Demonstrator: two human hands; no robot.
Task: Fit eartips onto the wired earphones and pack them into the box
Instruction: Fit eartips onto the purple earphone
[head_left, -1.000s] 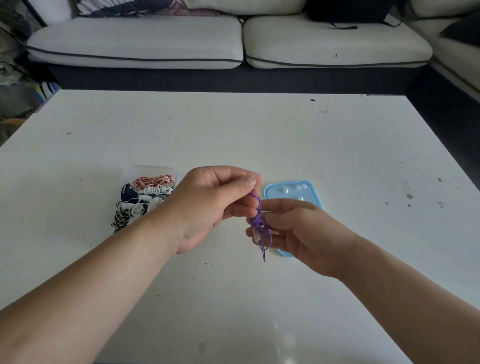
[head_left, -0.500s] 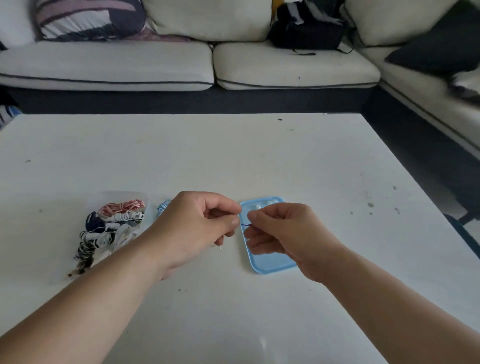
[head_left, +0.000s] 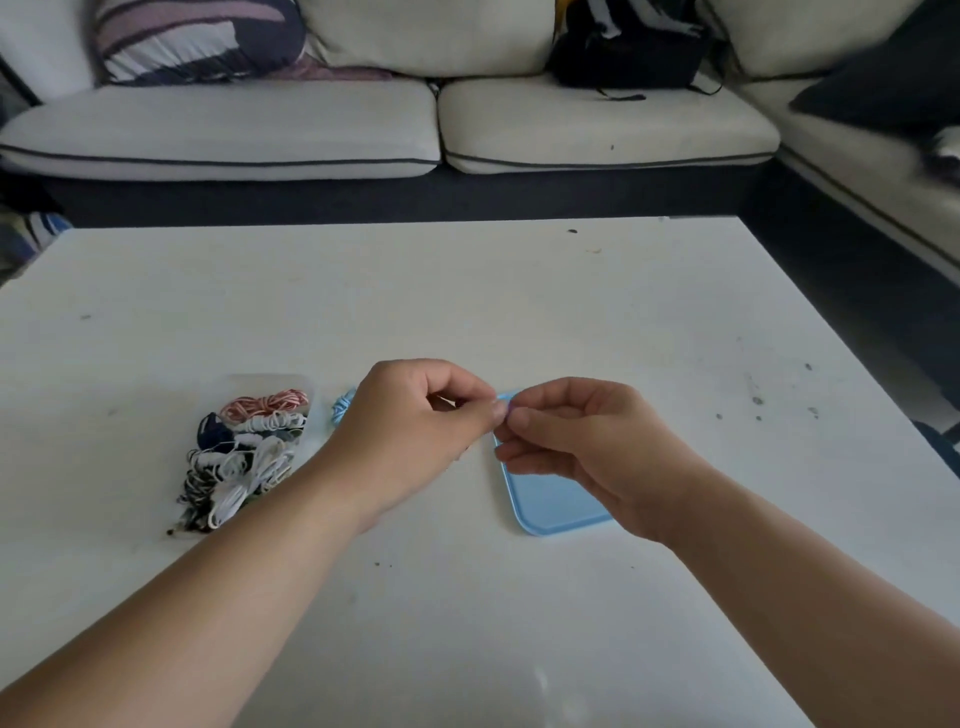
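Note:
My left hand (head_left: 415, 431) and my right hand (head_left: 576, 441) meet fingertip to fingertip above the white table (head_left: 519, 301). Between their pinching thumbs and forefingers only a tiny purple bit of the earphone (head_left: 508, 410) shows; the rest is hidden in my hands. Under my right hand lies a light blue lid (head_left: 550, 504), its eartips covered by the hand. A clear box (head_left: 270, 384) at the left holds several coiled earphones (head_left: 244, 457) in red-white, white and dark colours. A light blue coiled earphone (head_left: 344, 408) peeks out behind my left hand.
A cream sofa (head_left: 363, 130) runs along the far side of the table and turns down the right. On it sit a striped cushion (head_left: 197, 36) and a black bag (head_left: 628, 52). The table shows small dark specks at the right.
A second ago the purple earphone cord hung in a bundle between my hands. Now both hands have closed together with fingertips touching, and almost no cord shows. The view has tilted up.

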